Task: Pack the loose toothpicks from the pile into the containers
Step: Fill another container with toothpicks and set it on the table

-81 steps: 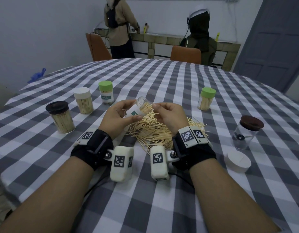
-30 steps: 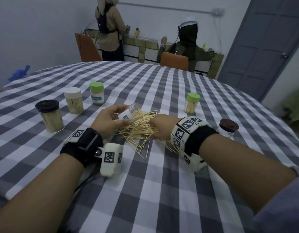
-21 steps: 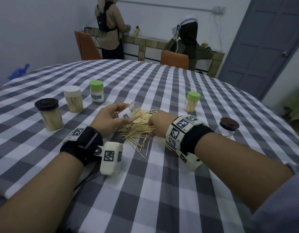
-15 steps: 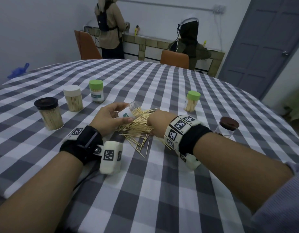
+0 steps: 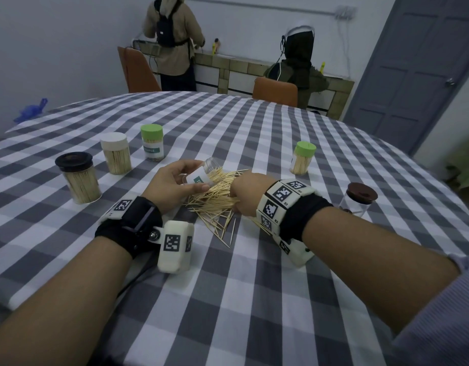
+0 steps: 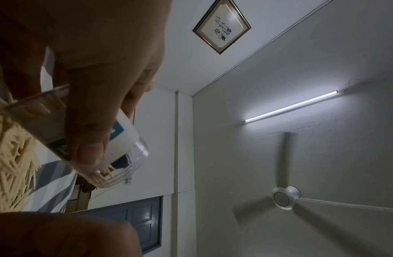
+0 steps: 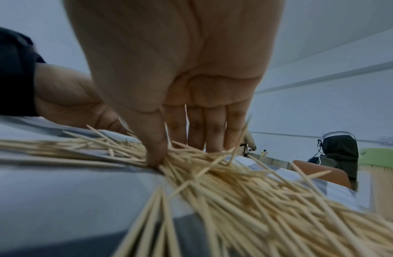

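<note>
- Right hand [image 7: 169,73]: thumb and fingers [image 7: 195,128] reach down into the pile of toothpicks [image 5: 214,199] and pinch a bunch at the cloth, presumably gathering the next load.
- Left hand [image 5: 172,183]: curled round the clear container [image 5: 201,175], pinching its labelled wall; a few toothpicks lie inside.
- The container is tilted, its mouth lying at the pile's edge, evidently so that sticks can be slid in lengthwise instead of dropped.
- The pile rests on the checked tablecloth [image 5: 228,299] between the two hands, with stray sticks fanning toward the near side.
- Capped containers: dark-lidded jar [image 5: 77,178], white-lidded jar [image 5: 115,153] and green-lidded jar [image 5: 152,142] stand well apart to the left; a second green-lidded jar [image 5: 302,157] and a clear brown-lidded jar [image 5: 357,199] stand to the right.
- Open cloth lies nearer the person; the strays look likeliest to scatter.
</note>
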